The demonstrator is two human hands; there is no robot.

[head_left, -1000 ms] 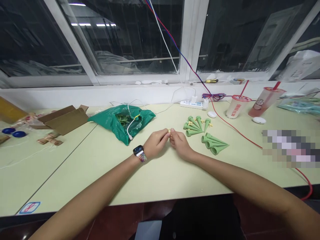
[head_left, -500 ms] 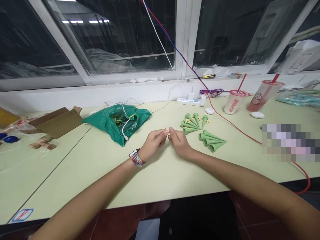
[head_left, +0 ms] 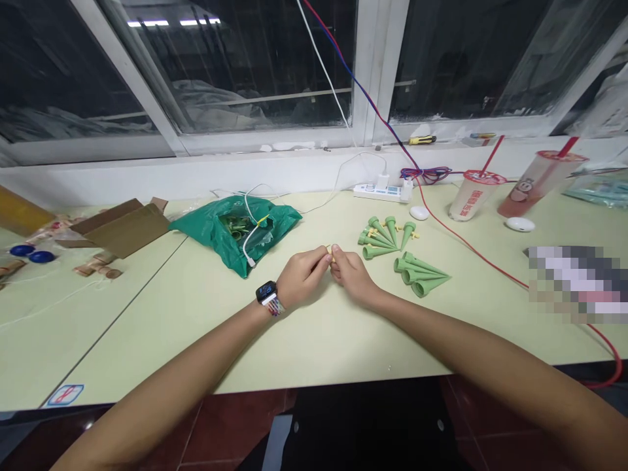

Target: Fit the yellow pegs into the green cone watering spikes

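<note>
My left hand [head_left: 301, 276] is closed, thumb and fingers pinching a small yellow plastic valve [head_left: 330, 253] that mostly hides behind the fingertips. Against it, my right hand [head_left: 354, 277] pinches the same piece from the other side. Both hands meet above the pale table. Right of them lies a fan of green watering spikes [head_left: 391, 230], some with yellow valves fitted at the side. Nearer to me is a second group of green spikes [head_left: 426, 285], where no yellow shows. A green plastic bag [head_left: 206, 226] lies torn at left, with more green pieces inside.
A power strip [head_left: 377, 191] and a white earbud case [head_left: 419, 212] sit toward the wall. Two drink cups [head_left: 468, 203] with red straws stand at right, near a red cable [head_left: 471, 254]. Left are a cardboard box [head_left: 125, 229] and wooden toy pieces [head_left: 101, 267].
My left wrist has turned, so the watch face now shows. Both hands still pinch the small yellow valve. The whole view has shifted slightly.
</note>
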